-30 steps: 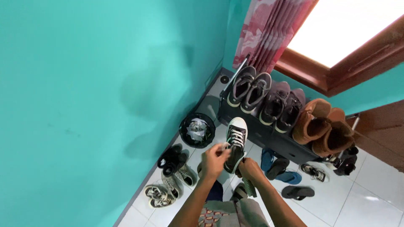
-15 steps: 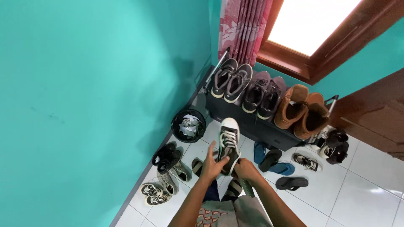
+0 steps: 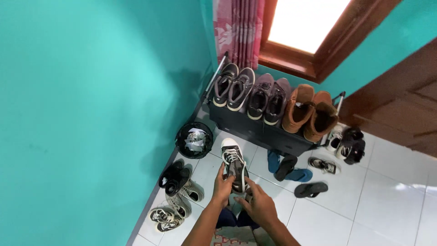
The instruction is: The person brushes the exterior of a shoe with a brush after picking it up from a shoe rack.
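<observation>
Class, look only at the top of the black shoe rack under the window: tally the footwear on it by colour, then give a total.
Grey sneakers with pale soles: 2
Dark grey shoes: 2
Brown boots: 2
Total: 6

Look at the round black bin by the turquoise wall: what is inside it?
Crumpled pale paper or plastic fills the black bin near its rim. Whatever lies beneath that top layer is covered and cannot be seen.
</observation>
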